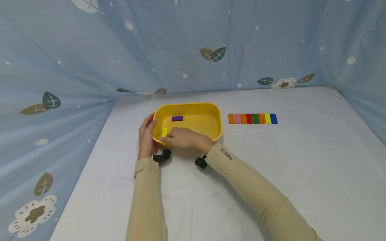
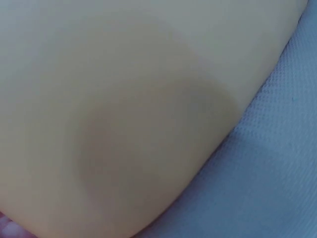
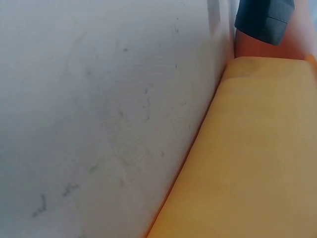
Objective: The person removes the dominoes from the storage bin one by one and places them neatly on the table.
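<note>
A yellow plastic tub [image 1: 190,106] stands on the white-covered table. My left hand [image 1: 146,135] holds it by the left side, thumb at the rim. Reaching over the front rim, my right hand [image 1: 184,137] has its fingertips low in the front left corner, close beside a yellow block [image 1: 164,132]. Whatever lies under those fingertips is hidden. A purple block [image 1: 177,118] lies flat toward the back of the tub. Only the tub's plain outer wall [image 2: 124,59] fills most of the left wrist view; the right wrist view also shows its wall [image 3: 247,148].
Right of the tub, several coloured blocks [image 1: 255,118] lie side by side in a row: orange, pink, red, green, yellow and blue. A blue patterned cloth [image 1: 181,43] hangs behind the table [image 1: 271,174] and along its sides. Black wrist cameras [image 1: 201,162] sit near the tub's front.
</note>
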Available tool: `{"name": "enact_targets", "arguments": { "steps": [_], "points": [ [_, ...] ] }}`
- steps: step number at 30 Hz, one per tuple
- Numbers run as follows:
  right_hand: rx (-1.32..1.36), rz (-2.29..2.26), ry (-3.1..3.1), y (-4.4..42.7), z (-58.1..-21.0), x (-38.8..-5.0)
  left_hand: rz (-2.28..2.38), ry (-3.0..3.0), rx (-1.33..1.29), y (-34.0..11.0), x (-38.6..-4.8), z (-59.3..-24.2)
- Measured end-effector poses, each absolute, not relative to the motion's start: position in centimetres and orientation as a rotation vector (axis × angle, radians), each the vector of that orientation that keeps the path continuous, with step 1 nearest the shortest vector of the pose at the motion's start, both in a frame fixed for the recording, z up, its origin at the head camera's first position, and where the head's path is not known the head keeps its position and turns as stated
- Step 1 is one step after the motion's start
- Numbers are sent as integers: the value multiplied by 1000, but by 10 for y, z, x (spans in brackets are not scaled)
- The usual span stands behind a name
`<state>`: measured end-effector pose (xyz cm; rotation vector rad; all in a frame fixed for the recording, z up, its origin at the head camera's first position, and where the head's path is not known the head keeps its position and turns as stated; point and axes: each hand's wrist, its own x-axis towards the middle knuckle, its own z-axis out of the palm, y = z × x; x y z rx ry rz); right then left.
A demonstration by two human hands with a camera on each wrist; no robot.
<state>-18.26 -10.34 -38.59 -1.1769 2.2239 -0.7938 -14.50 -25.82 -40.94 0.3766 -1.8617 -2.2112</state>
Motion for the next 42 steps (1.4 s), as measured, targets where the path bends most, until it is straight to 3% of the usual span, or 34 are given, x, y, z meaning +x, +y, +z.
{"name": "enact_targets", "arguments": {
  "steps": [30,42],
  "points": [
    [-1197,-884,2450,-91,-381,-186,-2204,-1841,396,-261,-155,-423],
    [-1124,-903,2596,-15,-355,-189,-2198,-1840,442,-265,-157,-427]
  ]
}}
